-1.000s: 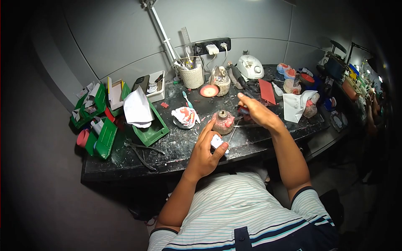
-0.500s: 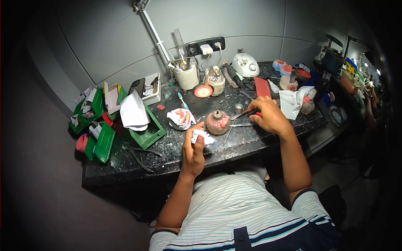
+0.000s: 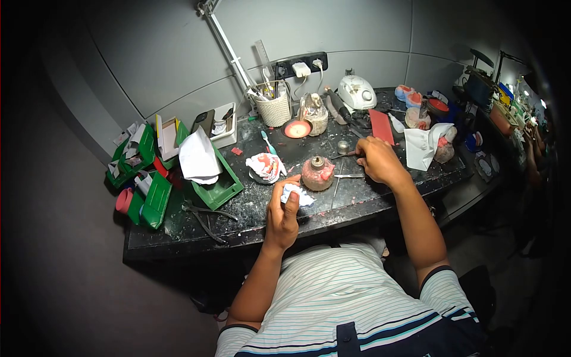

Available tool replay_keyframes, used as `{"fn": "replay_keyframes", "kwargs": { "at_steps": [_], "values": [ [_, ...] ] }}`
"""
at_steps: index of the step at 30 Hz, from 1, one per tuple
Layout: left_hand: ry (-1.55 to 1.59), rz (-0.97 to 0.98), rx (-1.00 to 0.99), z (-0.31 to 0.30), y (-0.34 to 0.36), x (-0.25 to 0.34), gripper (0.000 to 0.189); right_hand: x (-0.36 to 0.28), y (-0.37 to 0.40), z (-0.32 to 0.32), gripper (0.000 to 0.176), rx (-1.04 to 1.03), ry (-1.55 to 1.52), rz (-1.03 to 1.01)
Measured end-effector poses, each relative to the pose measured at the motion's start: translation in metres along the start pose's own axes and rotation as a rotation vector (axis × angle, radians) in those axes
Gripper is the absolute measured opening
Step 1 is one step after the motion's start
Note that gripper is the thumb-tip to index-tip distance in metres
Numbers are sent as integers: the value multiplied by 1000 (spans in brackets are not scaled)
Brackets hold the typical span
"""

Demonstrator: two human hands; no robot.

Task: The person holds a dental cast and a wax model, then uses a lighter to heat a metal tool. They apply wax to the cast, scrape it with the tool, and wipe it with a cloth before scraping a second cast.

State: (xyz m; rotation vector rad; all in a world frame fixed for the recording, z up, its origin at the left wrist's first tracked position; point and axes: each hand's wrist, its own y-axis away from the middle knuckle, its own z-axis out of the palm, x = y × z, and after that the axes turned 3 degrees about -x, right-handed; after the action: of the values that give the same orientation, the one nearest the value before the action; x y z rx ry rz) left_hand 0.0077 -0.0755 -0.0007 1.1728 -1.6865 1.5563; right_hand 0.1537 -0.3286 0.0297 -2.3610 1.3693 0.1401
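My left hand [image 3: 282, 217] is closed around a crumpled white tissue-like wad [image 3: 297, 196] at the front of the bench, thumb on top. My right hand [image 3: 382, 160] is closed, with fingers bent down over a slim tool [image 3: 344, 155]; its thin end sticks out to the left and the palm hides the rest. Between the hands stands a round glass spirit lamp [image 3: 318, 177] with pinkish smears. A metal blade [image 3: 350, 176] lies beside it, below my right fingers. A small round metal spoon [image 3: 343, 146] is just beyond. White wrapping with pink material [image 3: 266, 168] sits behind my left hand.
Green bins [image 3: 217, 185] and pliers [image 3: 208, 221] are at left. Behind stand a woven tool cup [image 3: 274, 112], a cluttered jar [image 3: 315, 115], a round pink wax tin [image 3: 297, 129] and a white motor unit [image 3: 357, 93]. A red wax sheet [image 3: 381, 126] and white paper [image 3: 423, 147] lie at right.
The view has shifted slightly, so the bench appears further right. My right hand has moved a little left over the bench, covering the tool's red and black handle. My left hand keeps its hold.
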Motion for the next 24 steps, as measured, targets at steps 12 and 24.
{"fn": "replay_keyframes", "kwargs": {
  "at_steps": [12,24],
  "values": [
    [26,16,49,-1,-1,-16,55,8,-7,8,11,68,44,47],
    [669,-178,397,-4,-4,-26,75,19,-4,10,9,217,-88,18]
  ]
}}
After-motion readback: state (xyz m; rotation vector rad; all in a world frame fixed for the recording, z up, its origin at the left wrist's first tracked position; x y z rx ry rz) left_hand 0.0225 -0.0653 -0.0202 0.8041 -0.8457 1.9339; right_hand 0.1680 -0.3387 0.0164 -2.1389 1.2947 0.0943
